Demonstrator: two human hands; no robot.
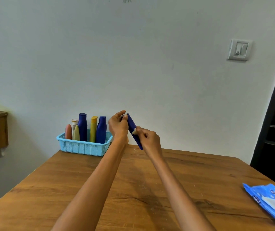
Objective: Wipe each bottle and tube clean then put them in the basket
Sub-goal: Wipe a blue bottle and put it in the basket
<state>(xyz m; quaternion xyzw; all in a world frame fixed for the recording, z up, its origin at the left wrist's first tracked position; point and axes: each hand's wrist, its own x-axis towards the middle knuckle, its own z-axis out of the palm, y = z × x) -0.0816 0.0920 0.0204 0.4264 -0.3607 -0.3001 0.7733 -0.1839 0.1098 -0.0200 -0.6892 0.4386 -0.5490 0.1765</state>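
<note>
Only the blue wipes pack point(273, 203) at the right edge of the desk point(133, 189) carries print — white letters, cut off and too blurred to read.

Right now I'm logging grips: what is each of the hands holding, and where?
Left hand grips the dark blue tube at its top end; right hand presses a small wipe against its middle.

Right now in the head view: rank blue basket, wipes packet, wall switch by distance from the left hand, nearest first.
1. Blue basket, just left of the left hand, at the table's far edge.
2. Wall switch, up on the wall, far right.
3. Wipes packet, at the table's near right edge.
</note>
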